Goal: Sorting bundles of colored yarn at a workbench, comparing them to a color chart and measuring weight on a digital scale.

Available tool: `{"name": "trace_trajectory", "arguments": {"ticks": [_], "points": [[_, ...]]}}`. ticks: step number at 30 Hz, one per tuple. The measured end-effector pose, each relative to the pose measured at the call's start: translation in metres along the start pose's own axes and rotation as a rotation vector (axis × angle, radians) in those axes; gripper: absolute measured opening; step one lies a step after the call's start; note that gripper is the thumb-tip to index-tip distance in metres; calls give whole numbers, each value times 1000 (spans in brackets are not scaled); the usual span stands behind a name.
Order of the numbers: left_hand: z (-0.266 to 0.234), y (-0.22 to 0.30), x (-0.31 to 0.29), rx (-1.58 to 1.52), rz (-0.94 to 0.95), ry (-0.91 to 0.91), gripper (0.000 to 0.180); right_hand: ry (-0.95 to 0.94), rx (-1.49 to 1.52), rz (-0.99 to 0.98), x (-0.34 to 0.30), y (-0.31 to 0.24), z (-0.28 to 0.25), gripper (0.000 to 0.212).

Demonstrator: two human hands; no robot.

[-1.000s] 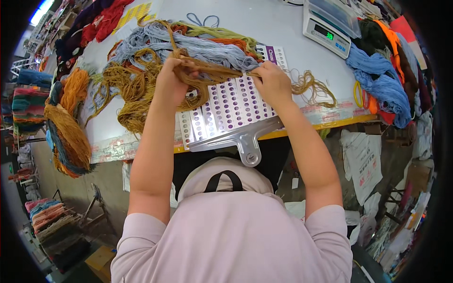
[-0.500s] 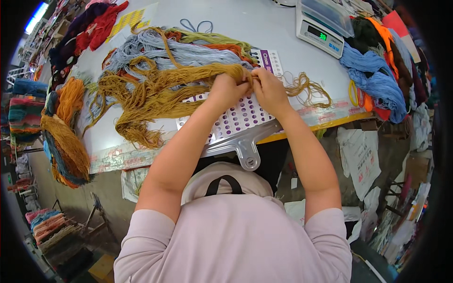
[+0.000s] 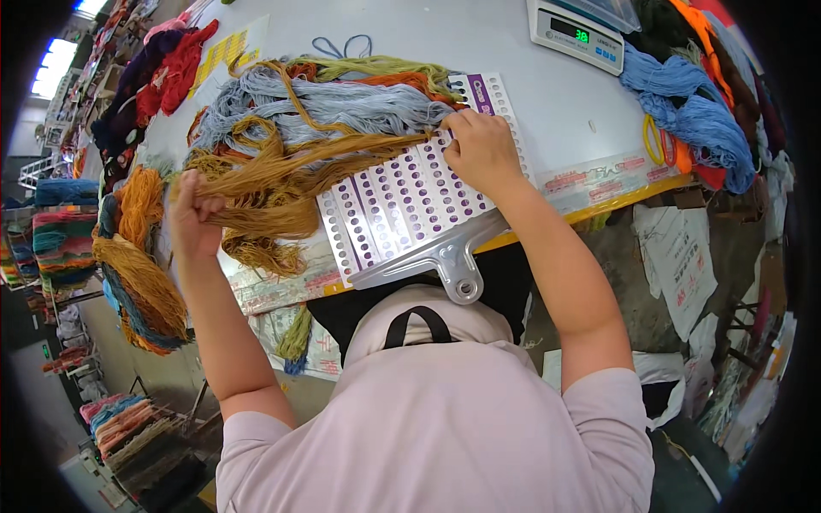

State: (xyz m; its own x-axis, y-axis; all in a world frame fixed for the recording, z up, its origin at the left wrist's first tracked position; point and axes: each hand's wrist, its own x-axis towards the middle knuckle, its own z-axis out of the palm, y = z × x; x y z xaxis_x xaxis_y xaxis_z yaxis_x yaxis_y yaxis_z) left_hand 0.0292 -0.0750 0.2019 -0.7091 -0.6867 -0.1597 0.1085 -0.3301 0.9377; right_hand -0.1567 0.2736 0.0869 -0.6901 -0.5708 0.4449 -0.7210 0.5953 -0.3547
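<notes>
A hank of mustard-gold thread [image 3: 299, 162] stretches across the table between my hands. My left hand [image 3: 195, 218] is closed around its strands at the far left. At the other end, my right hand [image 3: 483, 150] pinches the strands over the upper part of a white card with rows of purple-edged holes [image 3: 376, 214]. A broad metal clip [image 3: 457, 261] grips the card's near edge. Pale blue-grey thread [image 3: 342, 103] lies behind the mustard hank, with rust-orange thread [image 3: 410, 81] and olive-green thread [image 3: 376, 66] beyond it. My fingers partly hide the pinched end.
A digital scale [image 3: 575, 34] stands at the back right, near blue skeins [image 3: 684, 111]. Gold skeins [image 3: 141, 274] hang over the table's left edge. Red thread [image 3: 175, 64] and a yellow-printed sheet [image 3: 222, 56] lie at the back left.
My left hand has moved far left from beside the right, spreading the mustard strands out. The loose tail right of my right hand no longer shows. The view has shifted slightly.
</notes>
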Motion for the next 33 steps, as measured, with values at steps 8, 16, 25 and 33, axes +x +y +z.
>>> {"name": "trace_trajectory", "arguments": {"ticks": [8, 16, 25, 33], "points": [[2, 10, 51, 155, 255, 124, 9, 39, 16, -7, -1, -4, 0, 20], [125, -25, -73, 18, -291, -630, 36, 25, 869, 195, -1, -101, -47, 17], [130, -38, -91, -291, -599, -798, 60, -242, 1572, 481, -10, -125, -73, 10], [118, -35, -90, -281, -590, -783, 52, -277, 1523, 503, -15, -127, -77, 10]]}}
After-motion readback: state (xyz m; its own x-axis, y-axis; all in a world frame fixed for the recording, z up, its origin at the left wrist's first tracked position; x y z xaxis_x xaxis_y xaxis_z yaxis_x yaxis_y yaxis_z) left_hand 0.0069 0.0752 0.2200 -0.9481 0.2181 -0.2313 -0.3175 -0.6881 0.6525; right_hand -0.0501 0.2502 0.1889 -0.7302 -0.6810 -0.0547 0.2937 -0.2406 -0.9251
